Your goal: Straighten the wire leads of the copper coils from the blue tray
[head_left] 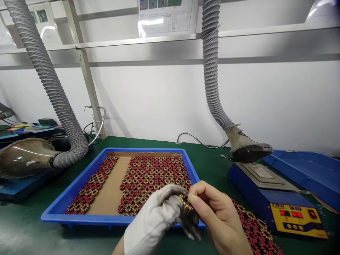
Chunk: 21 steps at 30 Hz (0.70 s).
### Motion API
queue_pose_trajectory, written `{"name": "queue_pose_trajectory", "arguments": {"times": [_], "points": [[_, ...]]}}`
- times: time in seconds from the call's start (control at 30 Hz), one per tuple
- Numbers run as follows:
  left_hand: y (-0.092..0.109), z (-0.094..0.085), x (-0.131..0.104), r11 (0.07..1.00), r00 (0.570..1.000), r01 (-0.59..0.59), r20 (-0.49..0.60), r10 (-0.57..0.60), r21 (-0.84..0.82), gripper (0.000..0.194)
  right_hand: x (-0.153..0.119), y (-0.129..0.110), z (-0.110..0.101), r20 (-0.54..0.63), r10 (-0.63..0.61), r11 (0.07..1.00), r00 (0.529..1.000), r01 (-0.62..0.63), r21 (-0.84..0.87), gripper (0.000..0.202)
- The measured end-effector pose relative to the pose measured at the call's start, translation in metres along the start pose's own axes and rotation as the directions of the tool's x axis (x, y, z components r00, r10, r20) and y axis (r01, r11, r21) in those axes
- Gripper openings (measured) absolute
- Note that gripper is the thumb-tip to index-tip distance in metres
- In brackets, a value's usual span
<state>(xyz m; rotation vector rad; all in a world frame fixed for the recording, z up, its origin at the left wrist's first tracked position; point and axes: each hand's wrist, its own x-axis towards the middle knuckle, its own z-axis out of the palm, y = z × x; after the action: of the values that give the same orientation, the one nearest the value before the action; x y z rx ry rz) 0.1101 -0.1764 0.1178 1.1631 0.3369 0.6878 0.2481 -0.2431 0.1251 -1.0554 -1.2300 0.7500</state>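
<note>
While left fingers hold spoked tan-and-black ring, right fingers pinch together at its edge.

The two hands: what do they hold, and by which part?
The gloved left hand holds a round piece by its edge; contact with the right hand is unclear.

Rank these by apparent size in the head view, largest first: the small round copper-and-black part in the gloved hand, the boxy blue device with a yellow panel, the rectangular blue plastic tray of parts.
1. Rectangular blue plastic tray
2. Boxy blue device with a yellow panel
3. Small round copper-and-black part, partly hidden
</note>
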Motion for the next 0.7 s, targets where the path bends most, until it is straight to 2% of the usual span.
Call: {"name": "queue_pose_trajectory", "arguments": {"times": [0.17, 0.4, 0.57, 0.63, 0.7], "points": [[0.001, 0.001, 0.002, 0.999, 1.000, 0.022, -0.015, -0.023, -0.040, 0.029, 0.001, 0.001, -0.002, 0.056, -0.029, 0.998, 0.998, 0.032, -0.045, 0.036], [0.001, 0.005, 0.003, 0.994, 1.000, -0.008, -0.022, 0.005, -0.110, 0.028, 0.002, 0.002, 0.005, -0.103, 0.015, 0.995, 0.995, -0.004, 0.100, 0.032], [0.010, 0.009, 0.001, 0.976, 0.994, -0.045, 0.089, 0.065, -0.215, 0.039, 0.002, 0.002, 0.002, -0.151, -0.168, 0.985, 0.974, 0.161, -0.060, 0.018], [0.010, 0.007, 0.002, 0.978, 0.994, -0.069, 0.072, 0.085, -0.199, 0.041, -0.001, -0.001, 0.001, -0.168, -0.237, 0.965, 0.957, 0.212, -0.152, 0.019], [0.006, 0.004, 0.003, 0.980, 0.992, -0.107, 0.045, 0.116, -0.169, 0.039, -0.004, -0.005, -0.001, -0.154, -0.255, 0.947, 0.955, 0.214, -0.242, 0.022]]}}
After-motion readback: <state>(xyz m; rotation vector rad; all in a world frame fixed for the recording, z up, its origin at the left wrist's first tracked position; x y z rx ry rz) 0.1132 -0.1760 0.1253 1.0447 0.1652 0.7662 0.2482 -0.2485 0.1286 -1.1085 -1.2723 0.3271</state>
